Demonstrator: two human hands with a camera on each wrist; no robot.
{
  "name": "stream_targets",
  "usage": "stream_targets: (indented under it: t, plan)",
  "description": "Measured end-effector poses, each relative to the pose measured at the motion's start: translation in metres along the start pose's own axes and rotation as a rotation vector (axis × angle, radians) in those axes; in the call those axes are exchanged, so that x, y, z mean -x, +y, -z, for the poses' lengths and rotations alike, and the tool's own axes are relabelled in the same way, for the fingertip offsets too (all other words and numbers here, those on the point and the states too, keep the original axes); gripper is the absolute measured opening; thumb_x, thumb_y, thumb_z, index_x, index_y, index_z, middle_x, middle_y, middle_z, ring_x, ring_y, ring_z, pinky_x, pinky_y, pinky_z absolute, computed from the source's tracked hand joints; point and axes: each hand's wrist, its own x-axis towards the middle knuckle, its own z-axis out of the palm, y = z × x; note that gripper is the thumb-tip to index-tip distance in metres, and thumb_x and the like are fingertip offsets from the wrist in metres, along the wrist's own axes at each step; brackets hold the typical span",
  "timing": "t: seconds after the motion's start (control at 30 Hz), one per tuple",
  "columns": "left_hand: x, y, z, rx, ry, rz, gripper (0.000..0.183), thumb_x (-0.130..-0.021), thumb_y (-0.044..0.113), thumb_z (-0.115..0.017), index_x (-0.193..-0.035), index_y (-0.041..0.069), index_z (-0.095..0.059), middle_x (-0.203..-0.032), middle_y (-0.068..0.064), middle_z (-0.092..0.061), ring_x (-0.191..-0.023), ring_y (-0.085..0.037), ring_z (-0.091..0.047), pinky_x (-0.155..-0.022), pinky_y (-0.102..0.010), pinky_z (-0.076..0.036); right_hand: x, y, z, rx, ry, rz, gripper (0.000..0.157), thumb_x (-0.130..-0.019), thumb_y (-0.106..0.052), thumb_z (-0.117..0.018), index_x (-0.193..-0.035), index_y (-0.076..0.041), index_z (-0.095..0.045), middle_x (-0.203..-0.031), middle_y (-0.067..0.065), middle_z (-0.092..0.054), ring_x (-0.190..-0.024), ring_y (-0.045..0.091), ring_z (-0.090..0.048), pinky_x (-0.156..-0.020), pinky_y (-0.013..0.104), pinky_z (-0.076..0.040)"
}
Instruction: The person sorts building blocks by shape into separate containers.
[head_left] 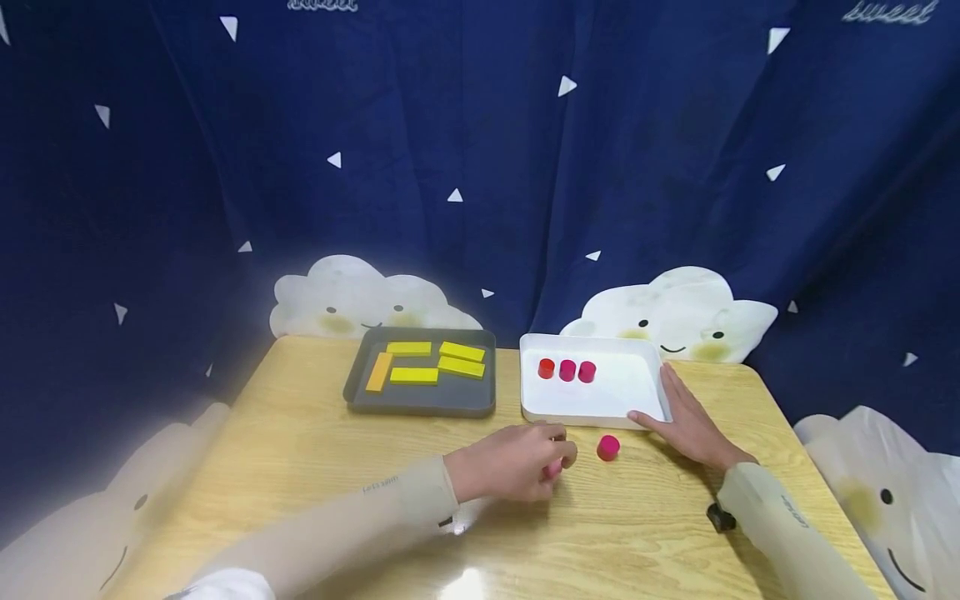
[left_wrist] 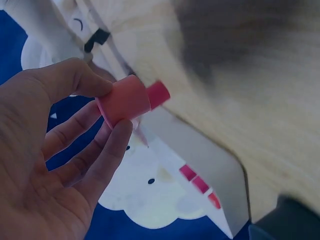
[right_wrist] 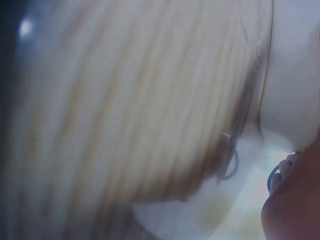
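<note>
In the head view my left hand (head_left: 504,462) is over the table in front of the white tray (head_left: 618,379). It pinches a pink cylindrical block (left_wrist: 125,101) between thumb and fingertip, shown plainly in the left wrist view. A second, deeper pink cylinder (head_left: 608,447) stands on the table just before the tray. Inside the tray, toward its left, a red cylinder (head_left: 546,368) and two pink cylinders (head_left: 577,371) form a row. My right hand (head_left: 696,423) rests at the tray's front right corner, its fingers straight along the right side and its thumb at the front rim.
Left of the white tray sits a dark grey tray (head_left: 420,407) holding several yellow flat blocks (head_left: 414,377) and one orange block (head_left: 379,372). The wooden table (head_left: 300,450) ends at a dark blue curtain (head_left: 450,125) with white clouds.
</note>
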Motion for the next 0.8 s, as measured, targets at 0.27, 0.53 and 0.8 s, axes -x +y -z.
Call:
stream_targets:
  t: [0.27, 0.53, 0.8]
  plan:
    - [-0.011, -0.013, 0.024, -0.025, 0.025, 0.049, 0.013, -0.091, 0.012, -0.076, -0.101, 0.016, -0.067, -0.089, 0.005, -0.052, -0.081, -0.008, -0.052, -0.064, -0.013, -0.043, -0.001, 0.003, -0.001, 0.003, 0.007, 0.015, 0.127, -0.095, -0.072, -0.066, -0.170, -0.006, 0.012, -0.178, 0.018, 0.016, -0.162, 0.053, -0.002, -0.124, 0.079, -0.011]
    - [-0.025, -0.028, 0.039, -0.072, 0.036, 0.086, 0.016, -0.091, 0.012, -0.078, -0.105, 0.016, -0.070, -0.095, 0.002, -0.058, -0.084, -0.008, -0.055, -0.066, -0.013, -0.048, -0.001, 0.004, -0.003, 0.003, 0.004, 0.008, 0.128, -0.094, -0.072, -0.067, -0.170, -0.007, 0.012, -0.178, 0.019, 0.016, -0.162, 0.053, -0.002, -0.123, 0.079, -0.011]
    - [-0.039, -0.039, 0.045, -0.052, 0.010, 0.131, 0.022, -0.092, 0.012, -0.078, -0.114, 0.012, -0.072, -0.103, -0.001, -0.063, -0.092, -0.012, -0.059, -0.075, -0.013, -0.050, -0.001, 0.004, -0.002, 0.005, 0.008, 0.015, 0.127, -0.094, -0.072, -0.067, -0.170, -0.007, 0.012, -0.178, 0.018, 0.015, -0.162, 0.053, -0.002, -0.123, 0.079, -0.011]
